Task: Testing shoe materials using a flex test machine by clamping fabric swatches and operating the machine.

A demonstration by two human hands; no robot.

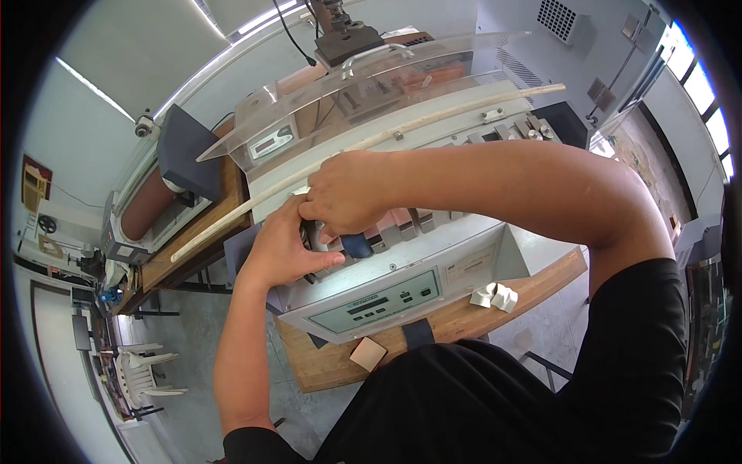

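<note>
Both my hands work at the left end of a row of metal clamps on a grey bench machine (390,267). My left hand (280,249) bends round the end clamp, thumb stretched along the front and fingertips behind. From above, my right hand (348,189) reaches over with its fingers curled down beside the left fingertips; what it pinches is hidden. A dark blue folded piece (357,246) sits in the clamp just right of my left thumb. Pinkish-tan pieces (386,223) are held in the clamps further right, partly under my right forearm.
A clear hinged cover (325,97) stands raised behind the clamps, with a long pale stick (433,116) before it. On the wooden table's front edge lie a tan square (368,354), a dark strip (418,332) and white folded pieces (495,297). Another machine (151,201) stands left.
</note>
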